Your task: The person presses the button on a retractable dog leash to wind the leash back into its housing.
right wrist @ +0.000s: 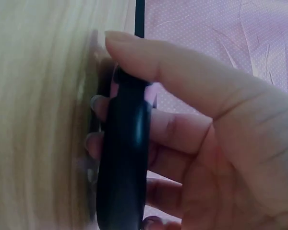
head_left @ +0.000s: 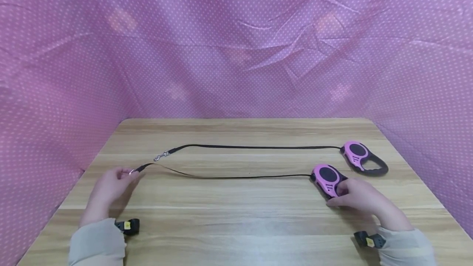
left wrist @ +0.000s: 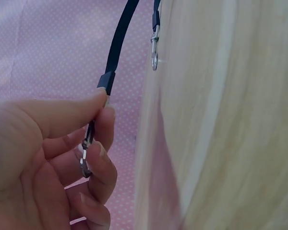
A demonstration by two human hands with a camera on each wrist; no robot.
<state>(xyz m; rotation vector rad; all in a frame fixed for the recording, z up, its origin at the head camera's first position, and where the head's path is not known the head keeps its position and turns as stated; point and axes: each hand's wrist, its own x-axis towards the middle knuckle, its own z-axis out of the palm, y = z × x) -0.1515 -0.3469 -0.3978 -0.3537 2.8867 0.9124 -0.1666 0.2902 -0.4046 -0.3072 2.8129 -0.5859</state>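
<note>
Between thumb and fingers my left hand [head_left: 111,186] pinches the metal snap hook [left wrist: 85,160] at the end of a retractable dog leash's black strap [head_left: 236,177]. That strap runs across the table to the leash's pink and black case [head_left: 325,177]. My right hand [head_left: 360,196] grips the case by its black handle [right wrist: 125,158], fingers wrapped around it, as the right wrist view shows. Behind lies a second pink and black retractable leash [head_left: 356,155], untouched, its strap [head_left: 255,147] pulled out leftward and ending in another snap hook [head_left: 161,156].
Both leashes are on a light wood-grain table [head_left: 221,225] with rounded far corners. Pink polka-dot cloth [head_left: 236,52] hangs around its back and sides. Each wrist wears a small black camera on a strap, below a pale sleeve [head_left: 97,241].
</note>
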